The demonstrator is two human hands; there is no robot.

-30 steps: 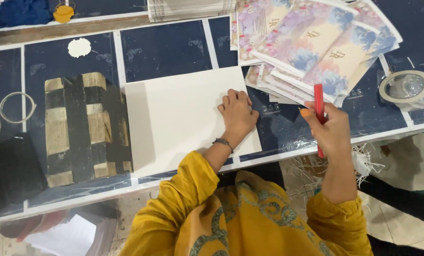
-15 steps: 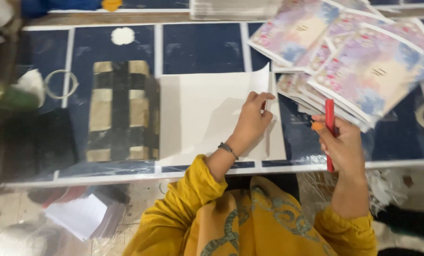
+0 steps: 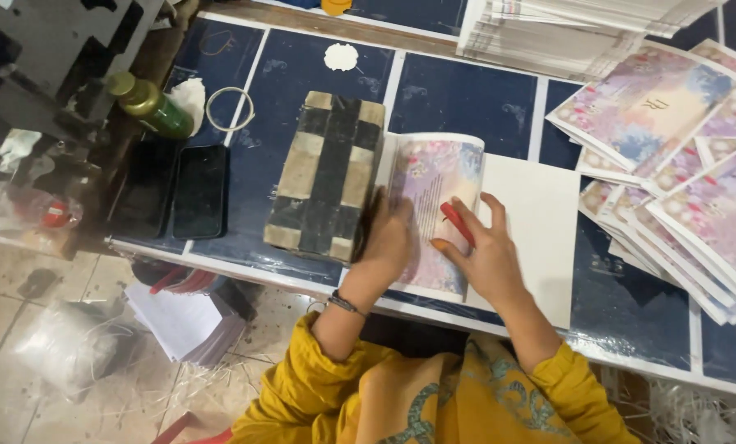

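The white card sheet (image 3: 532,222), lying flat half a second ago, is now folded over on the blue tabletop (image 3: 458,99), its pastel floral printed face (image 3: 434,177) showing. The left hand (image 3: 388,238) presses the fold with flat fingers beside a taped block (image 3: 327,177); the right hand (image 3: 487,255) pinches a red tool (image 3: 457,222).

Mustard-yellow top with teal embroidered pattern, long sleeves pushed up, thin dark bracelet (image 3: 345,303) on left wrist

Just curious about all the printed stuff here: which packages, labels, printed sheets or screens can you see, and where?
Printed sheet: under both hands, folded over, pink-purple.
Printed sheets: fanned out at right, pastel purple, blue, cream.
Paper stack: top edge, white.
Two phones: left, flat, dark screens.
Green bottle: upper left, gold cap.
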